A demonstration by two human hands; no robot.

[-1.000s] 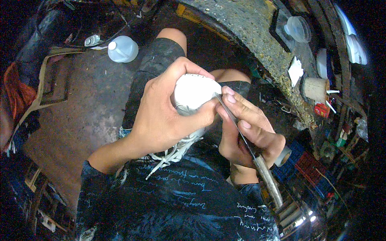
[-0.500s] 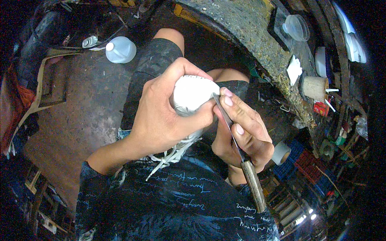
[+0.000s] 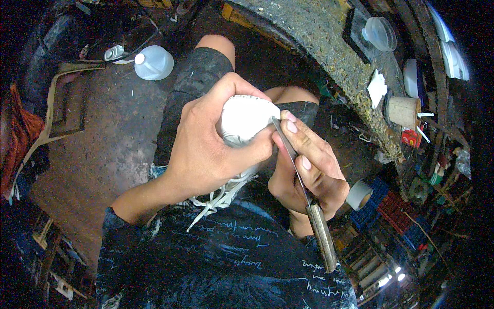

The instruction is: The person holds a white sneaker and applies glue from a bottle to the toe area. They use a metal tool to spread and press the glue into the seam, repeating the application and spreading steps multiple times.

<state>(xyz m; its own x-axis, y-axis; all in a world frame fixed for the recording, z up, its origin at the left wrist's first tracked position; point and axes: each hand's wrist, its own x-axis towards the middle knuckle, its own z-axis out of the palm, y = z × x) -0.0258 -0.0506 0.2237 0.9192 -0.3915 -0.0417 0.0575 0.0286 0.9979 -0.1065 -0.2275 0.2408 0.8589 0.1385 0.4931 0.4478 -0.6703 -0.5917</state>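
Over my lap, my left hand (image 3: 206, 136) is wrapped around a white shoe (image 3: 247, 118) with its rounded end facing up. Stitch-like marks run along the shoe's far edge, and its white laces (image 3: 218, 203) dangle below my wrist. My right hand (image 3: 314, 167) pinches the blade of a knife (image 3: 321, 234) between thumb and fingers, the worn handle pointing down toward my body. The blade's tip touches the shoe's right edge, close to my left thumb. Most of the shoe's body is hidden behind my left hand.
A translucent plastic jug (image 3: 154, 63) stands on the floor at the far left. To the right runs a rough workbench (image 3: 309, 33) bearing a clear round container (image 3: 381, 34) and a white crumpled piece (image 3: 377, 89). A tape roll (image 3: 359, 195) and plastic crates (image 3: 393, 211) are lower right.
The knife and my right hand have shifted very slightly toward the left. Both grips and the shoe's pose look the same.
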